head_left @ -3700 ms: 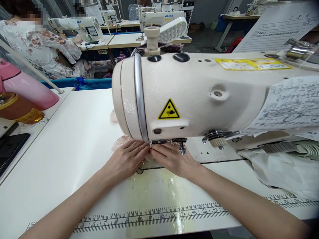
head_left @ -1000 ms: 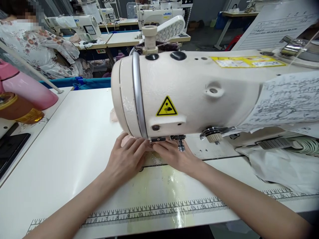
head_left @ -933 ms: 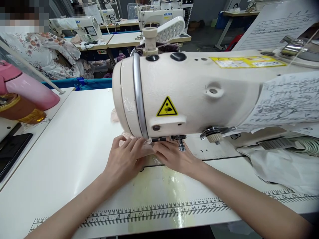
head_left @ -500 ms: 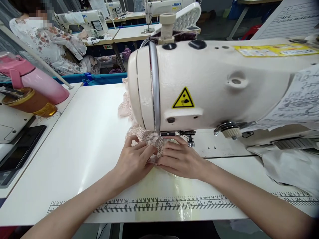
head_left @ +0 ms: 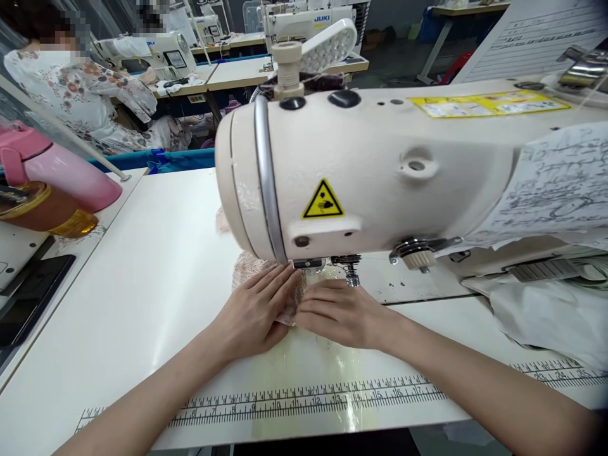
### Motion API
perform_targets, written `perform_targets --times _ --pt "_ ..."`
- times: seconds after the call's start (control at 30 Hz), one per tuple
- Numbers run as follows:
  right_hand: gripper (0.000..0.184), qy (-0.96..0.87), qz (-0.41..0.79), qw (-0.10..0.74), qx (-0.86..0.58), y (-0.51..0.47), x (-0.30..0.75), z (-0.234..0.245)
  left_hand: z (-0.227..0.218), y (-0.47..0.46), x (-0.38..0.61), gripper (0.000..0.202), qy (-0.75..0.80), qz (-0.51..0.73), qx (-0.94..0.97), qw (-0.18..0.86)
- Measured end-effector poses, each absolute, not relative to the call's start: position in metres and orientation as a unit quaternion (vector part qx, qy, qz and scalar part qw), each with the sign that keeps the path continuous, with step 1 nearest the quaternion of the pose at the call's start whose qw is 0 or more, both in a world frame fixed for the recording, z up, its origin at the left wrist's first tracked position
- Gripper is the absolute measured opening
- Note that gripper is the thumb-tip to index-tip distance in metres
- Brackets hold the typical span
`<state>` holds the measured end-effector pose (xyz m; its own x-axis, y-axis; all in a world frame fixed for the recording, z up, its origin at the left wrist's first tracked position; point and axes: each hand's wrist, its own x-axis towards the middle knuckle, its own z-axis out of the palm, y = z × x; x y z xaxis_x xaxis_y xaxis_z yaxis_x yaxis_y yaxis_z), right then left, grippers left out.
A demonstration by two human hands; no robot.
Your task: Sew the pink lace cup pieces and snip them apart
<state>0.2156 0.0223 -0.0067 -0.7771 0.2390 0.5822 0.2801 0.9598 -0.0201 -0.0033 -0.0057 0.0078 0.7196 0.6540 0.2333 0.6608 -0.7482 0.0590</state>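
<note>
A piece of pale pink lace fabric (head_left: 244, 269) lies under the head of a cream sewing machine (head_left: 351, 171). Flat on top of the lace rests my left hand (head_left: 254, 310), fingers stretched toward the needle area and thumb to the side. My right hand (head_left: 344, 313) has its fingers bent together at the right edge of the lace, gripping it; the fingertips are partly hidden. Both hands are just in front of the presser foot area (head_left: 311, 265), and the needle itself cannot be made out. More lace is hidden behind the machine head.
A printed ruler (head_left: 294, 405) runs along the table's front edge. On the left are a pink bottle (head_left: 71, 177), an amber cup (head_left: 47, 209) and a black phone (head_left: 35, 297). White cloth (head_left: 546, 310) lies at right. A person in a floral top (head_left: 80, 95) sits beyond.
My left hand has gone from bent, pinching fingers to lying flat on the lace. My right index finger has drawn back from the presser foot. The view has shifted slightly.
</note>
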Motion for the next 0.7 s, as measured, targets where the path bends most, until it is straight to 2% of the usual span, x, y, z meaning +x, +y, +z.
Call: perform_targets --times 0.2,0.5,0.7 --pt "0.018 -0.937 -0.053 0.321 -0.128 0.0211 0.2124 -0.0053 0.0060 -0.0037 -0.0059 0.066 -0.356 -0.088 -0.930 0.031" --pt "0.014 -0.933 -0.066 0.330 -0.124 0.0216 0.2102 -0.0044 0.0088 -0.0027 -0.0061 0.057 -0.336 -0.105 -0.934 0.057" --pt "0.013 -0.931 -0.072 0.336 -0.123 0.0193 0.2100 -0.0008 0.0081 -0.0020 -0.0069 0.057 -0.337 -0.108 -0.934 0.042"
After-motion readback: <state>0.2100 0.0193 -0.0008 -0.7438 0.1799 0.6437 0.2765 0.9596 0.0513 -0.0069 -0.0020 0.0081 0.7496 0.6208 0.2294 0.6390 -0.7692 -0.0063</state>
